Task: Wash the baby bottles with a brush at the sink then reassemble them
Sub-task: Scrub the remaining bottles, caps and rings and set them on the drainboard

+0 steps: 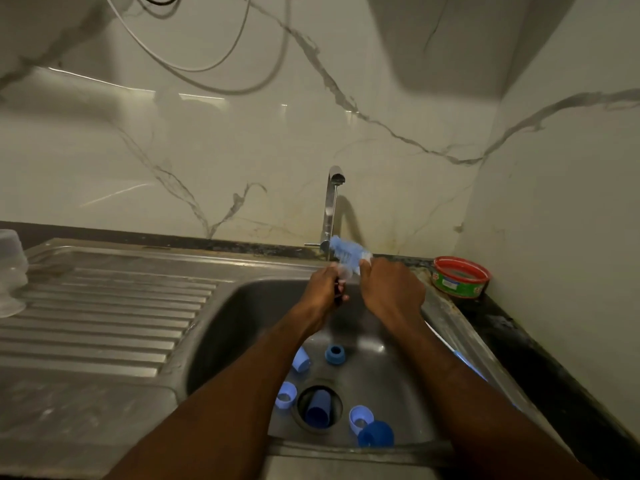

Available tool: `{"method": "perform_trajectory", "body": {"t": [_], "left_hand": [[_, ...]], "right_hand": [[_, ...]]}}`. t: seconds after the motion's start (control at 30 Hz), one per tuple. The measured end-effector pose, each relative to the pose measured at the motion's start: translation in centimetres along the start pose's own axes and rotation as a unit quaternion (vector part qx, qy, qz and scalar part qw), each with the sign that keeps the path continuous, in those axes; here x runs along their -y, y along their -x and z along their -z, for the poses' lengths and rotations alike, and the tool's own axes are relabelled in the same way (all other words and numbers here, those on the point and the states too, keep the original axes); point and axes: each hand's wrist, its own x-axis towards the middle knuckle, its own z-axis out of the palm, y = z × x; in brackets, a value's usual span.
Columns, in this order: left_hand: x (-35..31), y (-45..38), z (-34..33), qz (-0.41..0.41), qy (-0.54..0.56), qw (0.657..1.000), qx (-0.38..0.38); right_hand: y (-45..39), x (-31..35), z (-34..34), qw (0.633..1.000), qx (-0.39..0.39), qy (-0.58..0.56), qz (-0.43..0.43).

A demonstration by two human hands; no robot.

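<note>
Marble-backed sink [242, 306]: at twelve o'clock my right hand [391, 289] grips the brush [348, 256], my left hand [325, 289] pinches something small and blurred, probably a teat, so I judge scrubbing underway, rinsing next.

No text, brand, number or sign can be read anywhere in the view. The only thing that carries printing is the tub [460, 277] on the counter at the sink's right back corner: its green side bears a pale label patch and some red marks, but they are too small and blurred to make out a single letter.
</note>
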Motion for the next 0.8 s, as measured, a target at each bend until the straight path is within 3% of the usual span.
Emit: {"method": "perform_trajectory", "body": {"t": [0.07, 0.2, 0.37, 0.6, 0.73, 0.8], "left_hand": [[0.2, -0.3, 0.2, -0.008, 0.004, 1.000, -0.018], [0.7, -0.7, 0.7, 0.004, 0.023, 0.998, -0.063], [0.1, -0.5, 0.8, 0.008, 0.079, 0.990, -0.119], [0.1, 0.0, -0.5, 0.058, 0.049, 0.990, -0.118], [0.4, 0.9, -0.5, -0.016, -0.074, 0.995, -0.061], [0.3, 1.0, -0.3, -0.022, -0.069, 0.996, -0.055]], "right_hand": [[0.1, -0.2, -0.4, 1.000, -0.022, -0.010, 0.017], [1.4, 0.9, -0.7, 0.997, 0.007, -0.019, 0.071], [2.1, 0.6, -0.4, 0.998, 0.022, -0.025, 0.052], [2.2, 1.1, -0.6, 0.999, 0.027, -0.018, 0.037], [1.8, 1.6, -1.1, 0.999, 0.028, -0.021, 0.035], [1.2, 1.4, -0.7, 0.999, 0.028, -0.005, 0.014]]}}
